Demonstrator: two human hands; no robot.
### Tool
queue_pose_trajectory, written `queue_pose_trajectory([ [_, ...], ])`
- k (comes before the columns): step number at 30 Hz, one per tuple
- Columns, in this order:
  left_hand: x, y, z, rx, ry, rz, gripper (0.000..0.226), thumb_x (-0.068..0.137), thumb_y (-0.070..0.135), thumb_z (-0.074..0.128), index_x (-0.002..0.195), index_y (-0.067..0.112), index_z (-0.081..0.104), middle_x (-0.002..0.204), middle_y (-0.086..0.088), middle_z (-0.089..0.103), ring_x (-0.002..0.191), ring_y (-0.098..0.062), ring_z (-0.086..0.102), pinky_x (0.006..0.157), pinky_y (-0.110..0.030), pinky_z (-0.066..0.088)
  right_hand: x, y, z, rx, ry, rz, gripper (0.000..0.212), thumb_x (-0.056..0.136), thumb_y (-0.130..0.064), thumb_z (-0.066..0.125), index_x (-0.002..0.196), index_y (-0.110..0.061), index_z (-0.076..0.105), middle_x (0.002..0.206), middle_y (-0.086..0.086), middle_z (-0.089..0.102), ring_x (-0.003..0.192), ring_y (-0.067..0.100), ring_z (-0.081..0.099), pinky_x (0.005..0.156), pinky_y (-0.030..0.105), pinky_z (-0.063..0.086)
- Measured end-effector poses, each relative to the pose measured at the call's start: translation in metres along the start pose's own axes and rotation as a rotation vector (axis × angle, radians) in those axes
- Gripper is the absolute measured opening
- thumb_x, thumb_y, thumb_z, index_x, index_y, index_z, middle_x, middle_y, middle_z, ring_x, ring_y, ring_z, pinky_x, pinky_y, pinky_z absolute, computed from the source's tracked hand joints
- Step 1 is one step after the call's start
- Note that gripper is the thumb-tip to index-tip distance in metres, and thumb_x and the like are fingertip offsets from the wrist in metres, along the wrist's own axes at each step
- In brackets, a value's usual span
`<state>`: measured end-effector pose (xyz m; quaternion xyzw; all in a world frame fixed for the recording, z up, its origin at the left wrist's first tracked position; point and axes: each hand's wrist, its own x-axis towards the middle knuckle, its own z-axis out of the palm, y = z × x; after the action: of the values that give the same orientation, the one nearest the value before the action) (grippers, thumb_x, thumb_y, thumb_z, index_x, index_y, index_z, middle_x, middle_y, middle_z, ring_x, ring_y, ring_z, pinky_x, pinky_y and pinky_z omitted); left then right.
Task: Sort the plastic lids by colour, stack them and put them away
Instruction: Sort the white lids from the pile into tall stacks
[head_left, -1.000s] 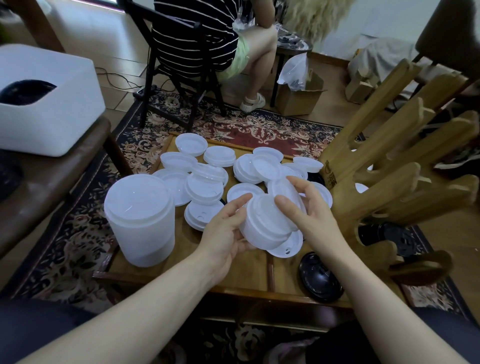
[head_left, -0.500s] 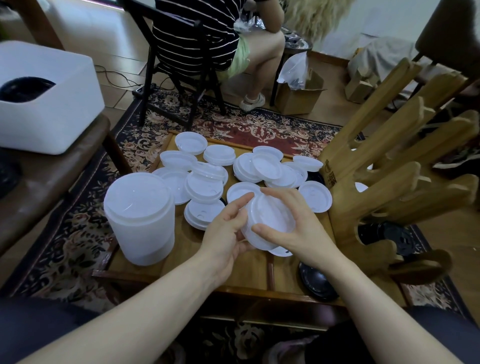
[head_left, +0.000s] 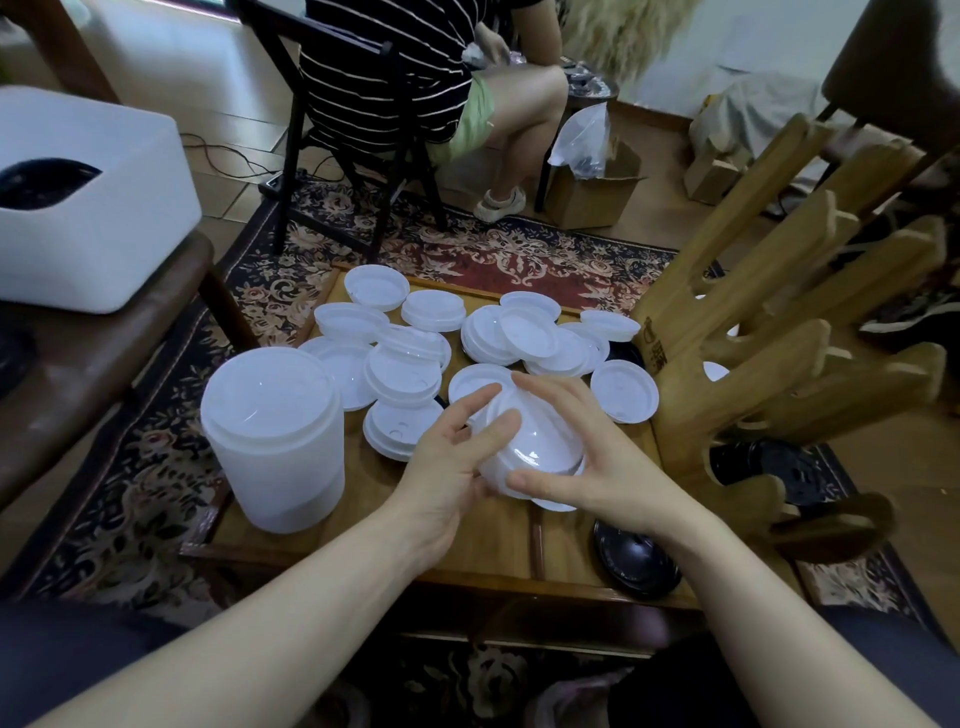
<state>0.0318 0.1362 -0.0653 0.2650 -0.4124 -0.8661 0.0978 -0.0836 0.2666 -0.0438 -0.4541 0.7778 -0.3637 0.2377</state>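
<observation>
Fingers (head_left: 498, 423) of both hands cradle tilted lid stack (head_left: 535, 447).

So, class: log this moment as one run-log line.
left hand: holds white lid stack | right hand: holds same stack | tall white stack: on table | black lid: unsorted

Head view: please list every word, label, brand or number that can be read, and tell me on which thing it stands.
Wooden rack: a dark stamped mark near its lower left edge, too blurred to read.
White lids, tall white stack, black lid, white box: no print can be seen.
</observation>
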Motion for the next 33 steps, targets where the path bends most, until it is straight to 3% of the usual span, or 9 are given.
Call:
queue_pose_trajectory([
  [5,0.005,0.002,-0.003,-0.001,0.121,0.070,0.043,0.078,0.019,0.077,0.119,0.030,0.068,0.124,-0.007,0.067,0.107,-0.025,0.069,0.087,-0.042,0.059,0.000,0.003,-0.012,0.118,0.038,0.069,0.072,0.083,-0.053,0.069,0.146,-0.038,0.037,0.145,-0.024,0.040,0.136,-0.006,0.035,0.109,0.027,0.036],
  [8,0.011,0.008,-0.010,-0.007,0.263,0.140,0.032,0.083,0.012,0.076,0.102,0.036,0.070,0.125,-0.006,0.066,0.111,-0.024,0.065,0.099,-0.047,0.053,0.000,0.019,-0.017,0.074,0.140,0.194,0.058,0.093,-0.047,0.056,0.147,-0.034,0.037,0.146,-0.018,0.041,0.136,-0.003,0.035,0.115,0.036,0.034],
  [13,0.012,0.014,-0.014,-0.002,0.306,0.209,0.034,0.073,0.021,0.083,0.099,0.040,0.072,0.124,0.000,0.066,0.119,-0.022,0.061,0.105,-0.048,0.049,-0.004,0.055,-0.011,-0.340,-0.053,0.265,0.089,0.079,-0.046,0.076,0.152,-0.031,0.025,0.153,-0.009,0.027,0.144,0.009,0.019,0.118,0.044,0.025],
  [16,0.013,0.013,-0.016,-0.032,0.297,0.187,0.033,0.082,0.015,0.076,0.108,0.036,0.069,0.127,-0.003,0.066,0.114,-0.021,0.064,0.101,-0.046,0.052,-0.004,0.065,0.000,-0.474,-0.150,0.231,0.107,0.070,-0.052,0.080,0.154,-0.034,0.016,0.159,-0.008,0.013,0.148,0.012,0.005,0.121,0.042,0.014],
  [20,0.013,0.014,-0.018,-0.051,0.331,0.176,0.041,0.083,0.015,0.076,0.120,0.031,0.067,0.126,-0.003,0.065,0.112,-0.022,0.065,0.101,-0.048,0.052,-0.001,0.064,0.004,-0.589,-0.097,0.183,0.097,0.077,-0.042,0.077,0.154,-0.033,0.019,0.153,-0.006,0.022,0.144,0.014,0.017,0.118,0.036,0.019],
  [23,0.013,0.014,-0.018,-0.053,0.323,0.169,0.042,0.084,0.014,0.075,0.123,0.029,0.066,0.124,-0.002,0.066,0.111,-0.021,0.065,0.099,-0.047,0.053,0.000,0.052,-0.006,-0.410,-0.022,0.209,0.090,0.076,-0.043,0.079,0.150,-0.037,0.028,0.144,-0.010,0.030,0.136,0.012,0.028,0.114,0.040,0.030],
  [27,0.014,0.011,-0.014,-0.045,0.271,0.146,0.033,0.085,0.015,0.075,0.108,0.036,0.067,0.123,0.000,0.066,0.110,-0.020,0.065,0.095,-0.042,0.055,-0.003,0.021,-0.023,0.120,0.185,0.254,0.069,0.076,-0.047,0.080,0.136,-0.043,0.047,0.135,-0.015,0.047,0.125,0.002,0.044,0.106,0.033,0.040],
  [30,0.014,0.006,-0.010,-0.004,0.240,0.133,0.032,0.084,0.016,0.076,0.105,0.038,0.066,0.125,0.000,0.063,0.112,-0.020,0.063,0.099,-0.043,0.053,-0.002,0.008,-0.027,0.473,0.200,0.181,0.076,0.068,-0.052,0.074,0.138,-0.035,0.050,0.119,-0.018,0.062,0.104,0.001,0.060,0.096,0.032,0.044],
  [33,0.011,0.003,-0.006,0.064,0.185,0.083,0.040,0.072,0.026,0.083,0.106,0.040,0.068,0.131,-0.002,0.061,0.120,-0.023,0.059,0.105,-0.048,0.048,0.000,-0.002,-0.021,0.554,0.143,0.097,0.080,0.073,-0.048,0.068,0.145,-0.027,0.041,0.132,-0.010,0.059,0.120,0.008,0.056,0.106,0.037,0.038],
])
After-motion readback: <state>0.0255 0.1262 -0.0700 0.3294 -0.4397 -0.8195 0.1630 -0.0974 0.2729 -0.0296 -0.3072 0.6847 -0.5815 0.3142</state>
